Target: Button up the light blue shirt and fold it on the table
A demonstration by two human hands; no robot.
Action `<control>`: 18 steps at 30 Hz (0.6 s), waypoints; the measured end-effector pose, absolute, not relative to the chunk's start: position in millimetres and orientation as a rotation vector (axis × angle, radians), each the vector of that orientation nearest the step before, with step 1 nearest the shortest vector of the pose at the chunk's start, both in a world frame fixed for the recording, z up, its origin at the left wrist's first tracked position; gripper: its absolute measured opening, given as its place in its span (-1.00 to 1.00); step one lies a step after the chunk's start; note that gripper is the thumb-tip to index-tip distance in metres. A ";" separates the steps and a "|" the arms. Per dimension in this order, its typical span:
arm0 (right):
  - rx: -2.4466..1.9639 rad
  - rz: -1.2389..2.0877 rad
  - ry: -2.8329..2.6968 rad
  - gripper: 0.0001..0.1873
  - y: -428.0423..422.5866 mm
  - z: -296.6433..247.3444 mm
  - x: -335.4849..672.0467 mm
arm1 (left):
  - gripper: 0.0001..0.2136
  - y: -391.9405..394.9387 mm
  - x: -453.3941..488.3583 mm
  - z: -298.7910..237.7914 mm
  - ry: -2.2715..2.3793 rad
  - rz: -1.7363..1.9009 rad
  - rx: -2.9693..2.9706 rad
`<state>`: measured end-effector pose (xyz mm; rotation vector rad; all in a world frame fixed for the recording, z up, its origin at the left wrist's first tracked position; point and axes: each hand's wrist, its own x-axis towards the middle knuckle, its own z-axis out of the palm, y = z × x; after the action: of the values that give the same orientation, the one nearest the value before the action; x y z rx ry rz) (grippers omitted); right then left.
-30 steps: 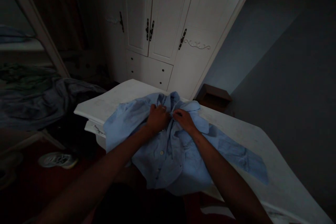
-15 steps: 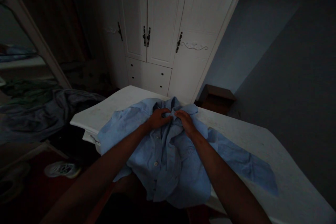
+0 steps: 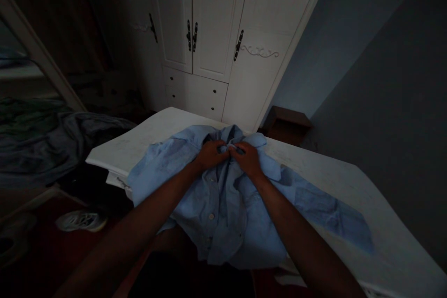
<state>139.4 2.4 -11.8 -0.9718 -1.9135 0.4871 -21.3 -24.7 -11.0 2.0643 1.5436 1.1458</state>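
Observation:
A light blue button-up shirt point(image 3: 188, 186) lies spread over a white table point(image 3: 335, 167), its lower hem hanging past the near edge. One sleeve stretches out to the right. My left hand point(image 3: 212, 153) pinches the fabric at the front near the collar. Close beside it, my right hand point(image 3: 247, 156) grips the other front edge, and the fingertips of both almost meet. Whether a button is between the fingers is too dark and small to tell. Lower down the placket, a pale button point(image 3: 211, 216) shows.
Behind the table stands a white wardrobe point(image 3: 209, 23) with dark handles. A brown wooden cabinet point(image 3: 288, 121) sits at the back right. Grey clothing point(image 3: 45, 149) is heaped at the left, near a mirror. A sneaker point(image 3: 82, 220) rests on the red floor.
My right hand's fingers have curled in more, and both hands stay at the shirt's collar front. The view has shifted slightly.

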 end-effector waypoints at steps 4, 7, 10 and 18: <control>-0.992 0.327 -2.048 -0.83 3.8 -8.9 141.4 | -0.78 -24.2 -22.0 -9.4 1.531 1.125 2.064; -1.002 0.321 -2.051 -0.84 4.7 -9.5 141.1 | -0.75 -21.2 -24.8 -11.3 1.495 1.108 2.063; -0.996 0.345 -2.026 -0.84 5.9 -11.8 140.4 | -0.74 -17.7 -27.1 -14.2 1.462 1.115 2.064; -1.011 0.566 -1.884 -0.80 8.7 -12.7 140.2 | -0.69 -18.6 -27.4 -10.2 1.548 1.161 1.954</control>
<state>140.2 8.7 -12.7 -1.0110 -1.8841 0.5659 -27.4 -18.6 -10.2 1.9536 1.5484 1.1609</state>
